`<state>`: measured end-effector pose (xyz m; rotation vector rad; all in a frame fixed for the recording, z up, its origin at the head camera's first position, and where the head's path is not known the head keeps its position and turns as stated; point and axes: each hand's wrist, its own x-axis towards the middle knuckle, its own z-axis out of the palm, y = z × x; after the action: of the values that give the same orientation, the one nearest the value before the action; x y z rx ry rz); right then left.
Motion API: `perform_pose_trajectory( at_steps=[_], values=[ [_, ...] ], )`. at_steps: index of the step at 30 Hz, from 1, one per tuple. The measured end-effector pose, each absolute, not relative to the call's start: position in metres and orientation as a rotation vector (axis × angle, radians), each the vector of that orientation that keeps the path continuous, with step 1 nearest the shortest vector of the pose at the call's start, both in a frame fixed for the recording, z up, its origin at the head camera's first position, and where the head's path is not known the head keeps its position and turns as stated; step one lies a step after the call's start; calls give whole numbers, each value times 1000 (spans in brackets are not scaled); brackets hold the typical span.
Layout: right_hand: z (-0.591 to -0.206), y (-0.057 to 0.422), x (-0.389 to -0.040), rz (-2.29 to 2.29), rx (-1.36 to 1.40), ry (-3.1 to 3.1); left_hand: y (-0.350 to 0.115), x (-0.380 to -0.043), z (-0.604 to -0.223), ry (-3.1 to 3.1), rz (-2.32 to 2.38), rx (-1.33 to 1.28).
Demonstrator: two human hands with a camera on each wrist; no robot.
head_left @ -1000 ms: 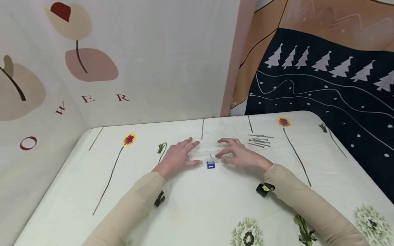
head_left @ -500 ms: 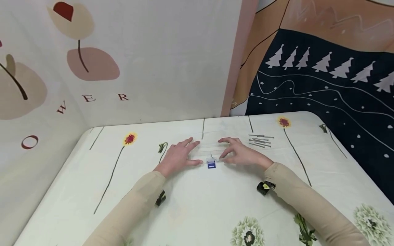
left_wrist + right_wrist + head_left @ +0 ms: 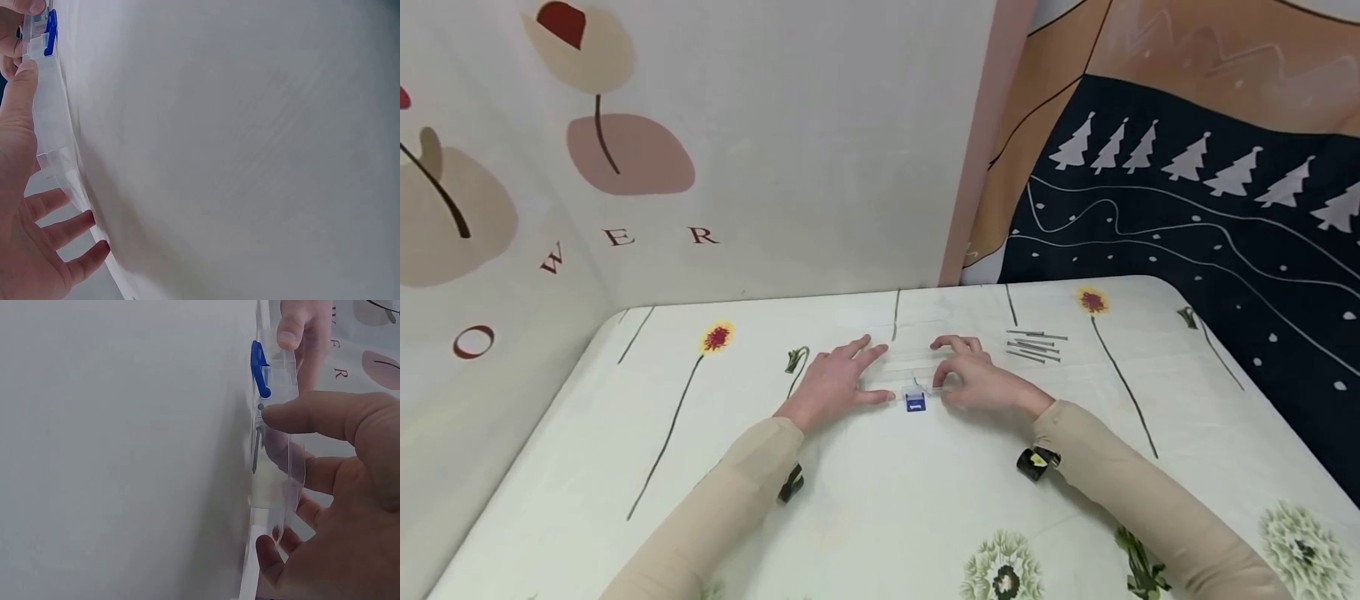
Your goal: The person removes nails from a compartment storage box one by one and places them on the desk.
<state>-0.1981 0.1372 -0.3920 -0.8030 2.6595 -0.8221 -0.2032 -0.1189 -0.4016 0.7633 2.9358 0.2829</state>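
Observation:
A clear plastic box (image 3: 917, 364) with a blue latch (image 3: 915, 402) at its front lies on the table between the hands. My left hand (image 3: 831, 383) rests spread along the box's left side, its thumb at the front edge. Over the front right part of the box, my right hand (image 3: 981, 379) bends its thumb and index finger together. In the right wrist view the thumb tip is at a nail (image 3: 257, 450) by the front wall, with the index finger seen through the clear plastic; they pinch at the nail's head end. The other right fingers stay apart from this pinch.
Several loose nails (image 3: 1035, 346) lie on the table just right of the box. The table's cloth (image 3: 880, 517) has printed flowers. Behind stands a pale wall hanging (image 3: 820, 167), with a dark tree-patterned one (image 3: 1187, 208) at the right.
My right index finger has curled in towards the thumb, and the right wrist has shifted slightly left. My left hand and the box have stayed in place.

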Motion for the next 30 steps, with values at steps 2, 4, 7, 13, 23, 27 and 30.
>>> perform_pose_trajectory(
  at_steps=[2,4,7,13,23,27,30],
  values=[
    [-393,137,-198,-841,-791,2666,-118,-203,-400,2936,280,767],
    [-393,137,-198,-862,-783,2668,-118,-203,-400,2936,282,766],
    [-392,136,-198,-890,-768,2666,-118,-204,-400,2935,289,764],
    [-392,136,-197,-919,-752,2656,-118,-204,-401,2933,280,763],
    [-394,138,-198,-916,-768,2658,-118,-203,-400,2936,279,757],
    [-395,140,-198,-937,-769,2652,-117,-203,-400,2929,280,755],
    [-395,140,-198,-955,-770,2644,-117,-203,-400,2928,281,754]
  ],
)
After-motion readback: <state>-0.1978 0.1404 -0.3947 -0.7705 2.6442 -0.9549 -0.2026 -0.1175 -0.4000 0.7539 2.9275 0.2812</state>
